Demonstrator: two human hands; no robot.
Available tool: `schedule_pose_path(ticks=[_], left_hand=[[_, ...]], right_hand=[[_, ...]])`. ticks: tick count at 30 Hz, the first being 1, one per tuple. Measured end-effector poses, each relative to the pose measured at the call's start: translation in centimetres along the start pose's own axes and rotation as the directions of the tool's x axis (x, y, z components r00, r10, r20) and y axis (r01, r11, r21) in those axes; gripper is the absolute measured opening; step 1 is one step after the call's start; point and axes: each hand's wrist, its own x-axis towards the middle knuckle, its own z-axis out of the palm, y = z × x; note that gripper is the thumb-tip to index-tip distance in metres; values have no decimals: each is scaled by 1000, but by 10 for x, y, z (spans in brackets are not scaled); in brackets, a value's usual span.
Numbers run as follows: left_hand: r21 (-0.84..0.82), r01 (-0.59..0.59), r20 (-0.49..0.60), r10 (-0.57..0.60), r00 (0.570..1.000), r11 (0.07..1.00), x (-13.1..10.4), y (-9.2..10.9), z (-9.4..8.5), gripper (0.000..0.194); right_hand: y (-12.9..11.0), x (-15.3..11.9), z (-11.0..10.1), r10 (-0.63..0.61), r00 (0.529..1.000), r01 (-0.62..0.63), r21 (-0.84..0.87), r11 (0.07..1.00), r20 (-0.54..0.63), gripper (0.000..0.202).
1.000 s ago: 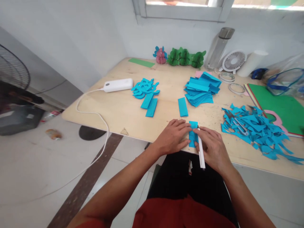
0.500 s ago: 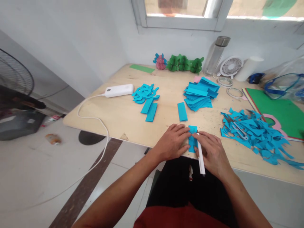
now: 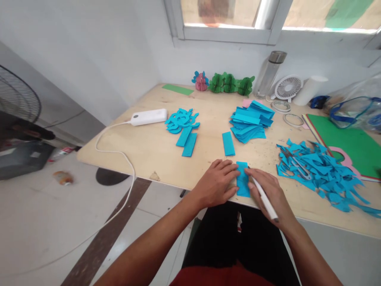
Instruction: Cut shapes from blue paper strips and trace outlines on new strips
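Note:
A blue paper strip (image 3: 243, 180) lies upright to me at the table's front edge, between my hands. My left hand (image 3: 219, 181) rests flat on the table, fingers stretched, their tips at the strip's left edge. In my right hand (image 3: 269, 192) is a white pen (image 3: 266, 202), its dark tip near the strip's right edge and its back end slanting toward me. Just beyond the strip sits a single blue rectangle (image 3: 228, 143). Farther back is a fanned pile of blue strips (image 3: 252, 121).
Left of centre are blue cut-out pieces (image 3: 182, 120), two strips (image 3: 189, 144) and a white power bank (image 3: 149, 117) with cable. Blue scraps (image 3: 324, 174) with a cutter (image 3: 300, 167) spread right, beside green sheets (image 3: 345, 139). Behind stand paper figures (image 3: 229, 83), a bottle (image 3: 270, 75) and a small fan (image 3: 287, 88).
My right hand has shifted slightly right, and the pen now tilts more to the right. More of the strip's face shows. The left hand stays beside it.

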Motion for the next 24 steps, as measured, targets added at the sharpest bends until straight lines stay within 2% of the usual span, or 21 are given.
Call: schedule_pose_path(ticks=[2,5,9,13,19,24], left_hand=[[7,-6,0,6,1000,1000,0,0,0,36],[7,-14,-5,14,1000,1000,0,0,-1,37],[15,-14,-10,14,1000,1000,0,1,-2,36],[26,-9,-8,9,1000,1000,0,1,-2,38],[24,-12,-2,12,1000,1000,-1,1,-2,37],[13,-10,-2,10,1000,1000,0,1,-3,37]], right_hand=[[-2,7,-3,107,994,-104,131,986,-15,31],[-3,21,-4,251,968,-238,324,915,5,29],[0,40,3,384,923,-345,444,827,3,27],[2,50,14,446,893,-413,503,759,60,24],[3,52,21,556,831,-482,526,701,21,21],[3,52,22,544,839,-483,508,713,34,20]])
